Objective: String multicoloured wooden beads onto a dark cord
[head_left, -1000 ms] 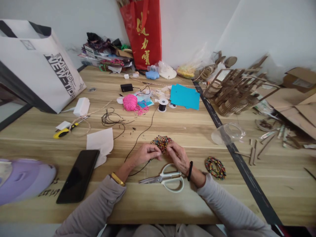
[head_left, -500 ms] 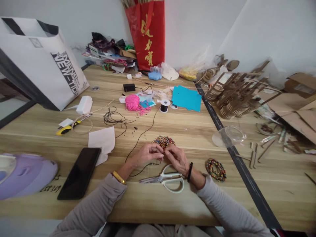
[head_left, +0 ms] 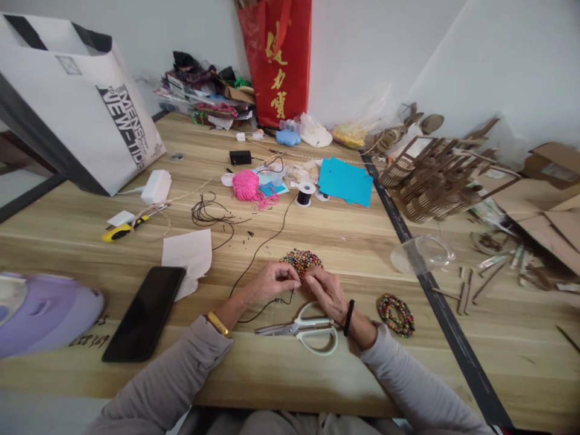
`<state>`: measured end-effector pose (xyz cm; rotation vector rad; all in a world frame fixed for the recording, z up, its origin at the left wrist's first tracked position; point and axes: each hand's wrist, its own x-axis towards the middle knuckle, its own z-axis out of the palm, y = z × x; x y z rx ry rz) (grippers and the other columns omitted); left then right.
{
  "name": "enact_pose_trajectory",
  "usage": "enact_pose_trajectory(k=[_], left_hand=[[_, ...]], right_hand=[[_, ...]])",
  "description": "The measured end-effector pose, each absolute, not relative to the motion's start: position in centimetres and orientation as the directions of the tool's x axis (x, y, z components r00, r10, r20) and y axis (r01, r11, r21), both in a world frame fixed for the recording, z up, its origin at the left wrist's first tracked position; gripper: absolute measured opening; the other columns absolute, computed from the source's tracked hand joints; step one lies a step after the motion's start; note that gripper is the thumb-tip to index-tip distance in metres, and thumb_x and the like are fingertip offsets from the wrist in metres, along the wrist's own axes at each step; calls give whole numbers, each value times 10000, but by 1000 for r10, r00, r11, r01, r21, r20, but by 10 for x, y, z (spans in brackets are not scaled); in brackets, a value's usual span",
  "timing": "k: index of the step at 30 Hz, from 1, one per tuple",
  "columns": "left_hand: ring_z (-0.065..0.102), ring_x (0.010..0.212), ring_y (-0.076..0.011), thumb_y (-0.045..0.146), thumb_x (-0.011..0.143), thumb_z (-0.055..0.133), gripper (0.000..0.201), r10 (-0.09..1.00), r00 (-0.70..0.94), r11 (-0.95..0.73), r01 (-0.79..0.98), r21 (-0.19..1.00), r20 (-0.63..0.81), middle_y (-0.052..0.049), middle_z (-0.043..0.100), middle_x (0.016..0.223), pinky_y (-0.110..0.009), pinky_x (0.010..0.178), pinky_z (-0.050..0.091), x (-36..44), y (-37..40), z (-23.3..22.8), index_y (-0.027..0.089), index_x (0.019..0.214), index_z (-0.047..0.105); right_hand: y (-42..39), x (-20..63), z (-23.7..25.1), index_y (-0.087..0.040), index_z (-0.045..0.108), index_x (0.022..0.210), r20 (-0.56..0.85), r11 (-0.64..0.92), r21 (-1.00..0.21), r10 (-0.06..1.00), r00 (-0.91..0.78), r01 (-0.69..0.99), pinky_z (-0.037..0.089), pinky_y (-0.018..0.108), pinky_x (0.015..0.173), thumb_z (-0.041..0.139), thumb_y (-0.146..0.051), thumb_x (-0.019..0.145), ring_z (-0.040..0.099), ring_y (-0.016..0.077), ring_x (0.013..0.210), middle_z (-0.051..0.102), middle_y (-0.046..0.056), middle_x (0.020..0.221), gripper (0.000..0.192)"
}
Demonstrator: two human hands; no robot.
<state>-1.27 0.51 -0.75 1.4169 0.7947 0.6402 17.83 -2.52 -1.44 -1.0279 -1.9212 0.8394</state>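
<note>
**Hands meet at the bead pile**

I see my left hand [head_left: 270,281] and right hand [head_left: 327,290] with fingertips nearly touching, both pinching the black cord [head_left: 263,246] at the near edge of the bead pile [head_left: 301,261]. The cord's long axis runs away from me, up-right toward the spool [head_left: 305,194]. White scissors [head_left: 302,328] lie just below, blades pointing left; a beaded bracelet [head_left: 396,314] rests right.

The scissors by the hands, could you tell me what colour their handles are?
White, on the scissors, seen in the head view.

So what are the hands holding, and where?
Both hands, left hand and right hand, pinch the thin black cord near its end, beside the bead pile.
</note>
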Motion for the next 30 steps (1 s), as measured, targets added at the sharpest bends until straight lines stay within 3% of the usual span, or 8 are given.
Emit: enact_pose_trajectory(k=[14,19,30], left_hand=[[583,613,-117,326,711,714,257,760,634,197,-9,980,-147,-15,651,644,-233,615,434,-9,2,-8,119,789,583],[518,553,-95,305,696,721,232,781,606,160,38,986,-150,7,602,583,-210,551,379,-9,3,-12,111,730,598],[507,623,-106,305,709,706,210,803,590,52,62,997,-78,4,585,637,-225,612,392,-7,3,-18,114,707,619]], right_hand=[[-25,176,-19,-181,552,772,411,539,-755,833,-371,373,394,231,547,438,-302,958,494,115,583,546,9,664,249],[-25,175,-19,-187,556,777,412,549,-739,827,-381,392,409,238,552,444,-313,955,501,121,590,566,18,673,245],[-27,175,-20,-196,549,790,449,572,-725,815,-367,383,408,245,555,449,-310,952,512,127,593,559,14,677,222]])
